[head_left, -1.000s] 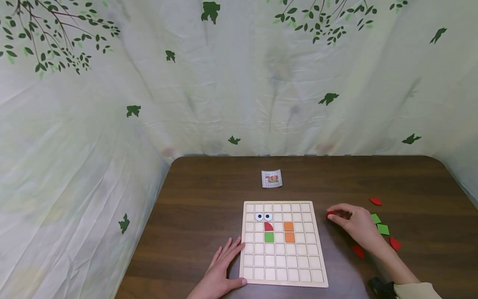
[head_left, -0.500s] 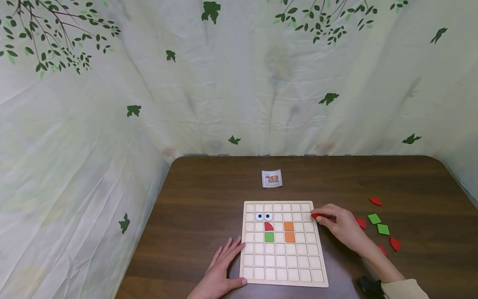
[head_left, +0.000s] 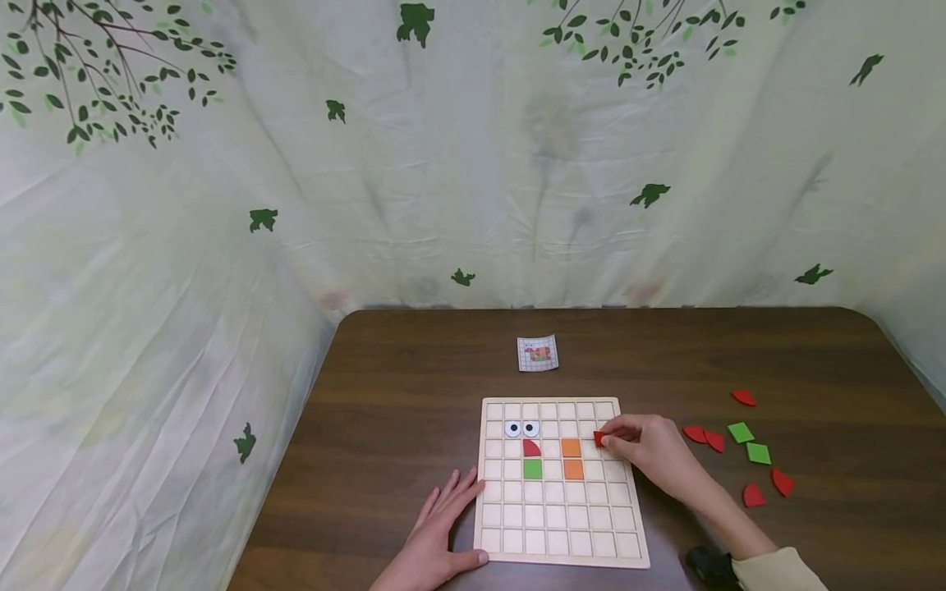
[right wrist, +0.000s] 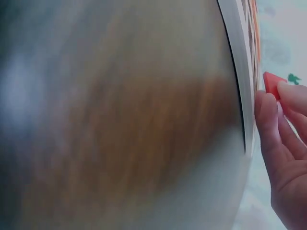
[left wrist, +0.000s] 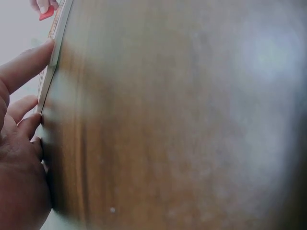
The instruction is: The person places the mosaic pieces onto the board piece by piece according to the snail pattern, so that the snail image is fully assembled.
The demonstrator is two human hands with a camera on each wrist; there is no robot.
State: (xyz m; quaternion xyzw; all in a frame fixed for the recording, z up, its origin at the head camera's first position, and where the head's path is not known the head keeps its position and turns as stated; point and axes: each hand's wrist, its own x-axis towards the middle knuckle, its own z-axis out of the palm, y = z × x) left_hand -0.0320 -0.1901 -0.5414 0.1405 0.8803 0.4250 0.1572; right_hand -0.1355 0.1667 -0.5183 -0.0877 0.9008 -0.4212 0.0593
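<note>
A pale wooden grid board (head_left: 556, 519) lies on the table. On it sit two round eye pieces (head_left: 521, 428), a red quarter-round tile (head_left: 530, 448), a green square tile (head_left: 533, 469) and two orange square tiles (head_left: 572, 459). My right hand (head_left: 658, 450) pinches a red tile (head_left: 599, 439) between thumb and fingers over the board's right side; the right wrist view also shows this red tile (right wrist: 272, 84) at the fingertips. My left hand (head_left: 438, 533) rests at the board's left edge, its fingers extended and thumb at the lower corner.
Right of the board lie several loose red tiles (head_left: 782, 482) and two green square tiles (head_left: 758, 453). Behind the board is a small printed picture card (head_left: 538, 354). A leaf-patterned curtain (head_left: 473, 164) hangs past the brown table's (head_left: 414, 361) far edge.
My right hand has carried the red tile leftward from beside the board to over its right columns. Loose red tiles that it covered now show. My left hand has stayed put.
</note>
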